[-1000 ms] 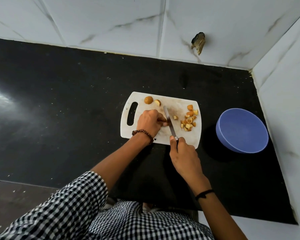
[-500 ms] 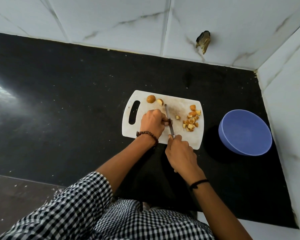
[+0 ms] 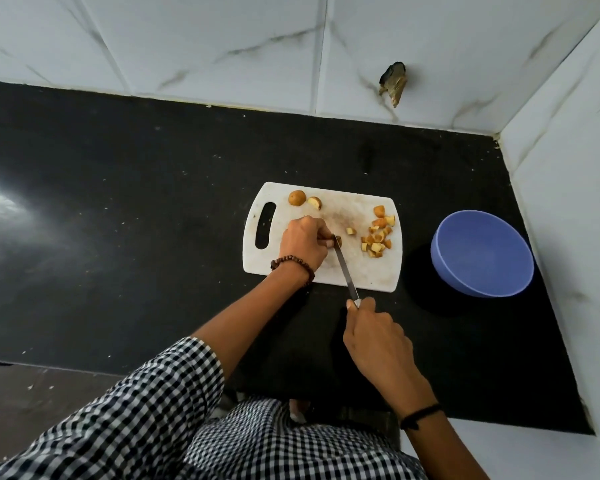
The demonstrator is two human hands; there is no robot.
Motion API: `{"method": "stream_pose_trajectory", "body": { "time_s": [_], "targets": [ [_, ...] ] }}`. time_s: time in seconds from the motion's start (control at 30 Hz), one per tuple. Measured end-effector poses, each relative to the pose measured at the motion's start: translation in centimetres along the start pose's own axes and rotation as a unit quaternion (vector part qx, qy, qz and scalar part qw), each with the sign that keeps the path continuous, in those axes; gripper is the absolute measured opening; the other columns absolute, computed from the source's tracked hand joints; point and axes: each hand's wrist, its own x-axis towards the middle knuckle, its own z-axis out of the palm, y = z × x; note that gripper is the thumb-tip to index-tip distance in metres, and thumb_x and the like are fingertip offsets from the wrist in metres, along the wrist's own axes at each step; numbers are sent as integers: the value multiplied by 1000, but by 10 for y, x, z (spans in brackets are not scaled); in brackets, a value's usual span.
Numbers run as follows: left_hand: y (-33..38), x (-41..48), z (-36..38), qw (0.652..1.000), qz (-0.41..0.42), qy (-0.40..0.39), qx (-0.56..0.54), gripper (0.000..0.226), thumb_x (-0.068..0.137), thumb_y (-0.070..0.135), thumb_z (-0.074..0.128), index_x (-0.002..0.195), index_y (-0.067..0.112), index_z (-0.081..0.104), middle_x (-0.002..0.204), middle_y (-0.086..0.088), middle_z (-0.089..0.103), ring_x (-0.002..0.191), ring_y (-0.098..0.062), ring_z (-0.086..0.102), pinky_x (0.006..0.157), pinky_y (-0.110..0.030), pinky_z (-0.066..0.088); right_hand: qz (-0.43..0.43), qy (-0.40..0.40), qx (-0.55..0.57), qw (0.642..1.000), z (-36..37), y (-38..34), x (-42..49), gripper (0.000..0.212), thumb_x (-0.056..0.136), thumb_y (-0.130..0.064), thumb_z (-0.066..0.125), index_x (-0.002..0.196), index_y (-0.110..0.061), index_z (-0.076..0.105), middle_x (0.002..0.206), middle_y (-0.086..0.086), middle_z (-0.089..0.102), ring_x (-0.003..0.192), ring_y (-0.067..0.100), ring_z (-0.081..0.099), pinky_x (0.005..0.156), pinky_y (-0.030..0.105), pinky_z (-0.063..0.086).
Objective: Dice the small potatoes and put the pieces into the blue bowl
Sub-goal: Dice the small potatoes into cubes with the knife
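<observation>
Right hand [image 3: 378, 337], curled round knife [image 3: 345, 271], is pulling back, finishing a slice through potato piece [image 3: 338, 241] pinched by left hand [image 3: 302, 242]. Diced pile [image 3: 378, 237] lying right of blade; blue bowl [image 3: 482, 252] beyond, empty.

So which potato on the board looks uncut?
The round brown potato at the cutting board's far edge beside the handle slot; its neighbour shows a pale cut face.

On my feed I see a black-and-white gingham shirt [image 3: 291, 452], its left sleeve [image 3: 136, 410] ending near the elbow. A brown beaded bracelet [image 3: 293, 266] sits just behind the left hand [image 3: 302, 242]; a thin black band [image 3: 420, 415] rings the wrist behind the right hand [image 3: 378, 341].
</observation>
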Motion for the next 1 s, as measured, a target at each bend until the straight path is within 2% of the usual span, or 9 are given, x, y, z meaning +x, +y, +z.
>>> {"method": "stream_pose_trajectory", "body": {
  "time_s": [0.13,0.27,0.4,0.53,0.67,0.73,0.8,0.87,1.0],
  "targets": [
    [0,2,1,1000,-7,2,3,4,82,9,72,85,12,70,85,0,70,81,-11,65,78,-30,57,11,-17,-3,1000,1,8,-10,25,107,-42,30,110,-21,43,93,0,59,81,14,61,74,33,54],
    [0,5,-3,999,-10,0,32,10,80,16,74,87,13,68,91,0,67,84,-13,63,76,-26,54,3,-26,20,999,-1,15,-18,25,107,-45,28,106,-24,42,89,-2,59,77,11,60,66,28,49],
    [-1,5,-10,995,51,-20,87,28,81,19,74,107,20,64,100,1,61,93,-13,56,81,-27,51,1,-3,62,998,-2,19,-21,39,106,-50,21,102,-22,47,84,-3,59,73,10,60,57,26,41],
    [5,5,-13,972,131,-64,183,35,88,14,66,119,29,64,112,-1,59,107,-18,50,92,-34,47,3,18,102,995,-4,23,-19,41,106,-52,22,97,-22,49,84,0,60,75,13,61,61,28,45],
    [12,6,-15,952,177,-61,243,26,89,16,65,113,27,67,111,-1,60,104,-18,51,87,-32,48,10,30,120,992,-6,25,-12,44,105,-55,22,95,-21,49,87,3,60,79,17,61,66,34,46],
    [14,6,-15,957,156,-47,242,17,87,27,68,103,25,71,107,-1,61,96,-18,56,83,-32,50,7,39,136,990,-7,25,-9,44,104,-55,24,94,-21,51,85,3,60,78,19,62,66,38,49],
    [14,6,-14,966,121,-43,226,17,84,37,69,97,26,73,103,-2,63,88,-18,59,78,-34,53,8,36,159,987,-9,23,-5,45,104,-55,26,94,-21,53,84,4,60,77,19,62,68,40,51],
    [13,4,-12,970,100,-40,217,19,84,38,69,99,27,73,103,-3,62,87,-21,58,77,-34,51,9,30,174,984,-10,19,0,46,104,-56,27,96,-20,54,86,5,62,80,20,64,72,42,55],
    [9,3,-12,973,89,-36,210,21,88,34,64,107,28,71,107,-4,60,95,-24,56,85,-35,47,-2,32,170,985,-12,8,9,47,105,-55,26,105,-18,54,88,4,62,84,18,64,78,43,56]
  ]
}}
